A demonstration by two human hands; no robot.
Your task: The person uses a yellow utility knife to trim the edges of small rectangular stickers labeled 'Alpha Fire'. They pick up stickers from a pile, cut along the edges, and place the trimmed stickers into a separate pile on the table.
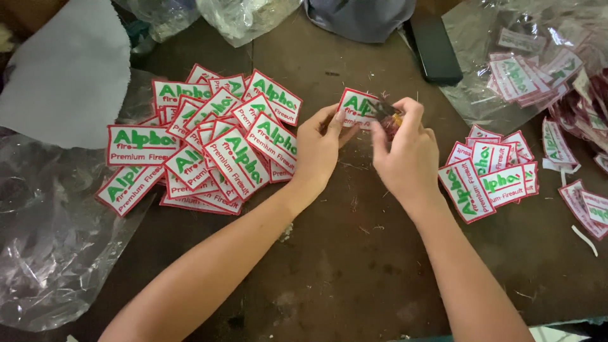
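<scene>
My left hand [318, 147] pinches a white rectangular embroidered patch [356, 106] with a red border and green lettering, held just above the brown table [354, 266]. My right hand [408, 155] is closed around a small snipping tool [387, 114] with a dark tip and yellowish handle, its tip at the patch's right edge. A large heap of the same patches [209, 145] lies to the left of my left hand. A smaller stack of patches [491, 180] sits right of my right hand.
Clear plastic bags lie at the left [50, 253], at the top [244, 19] and at the top right, the last holding more patches [525, 69]. A black phone [434, 47] lies at the top. Grey cloth [63, 69] covers the top left. Loose patches [586, 190] spread along the right edge.
</scene>
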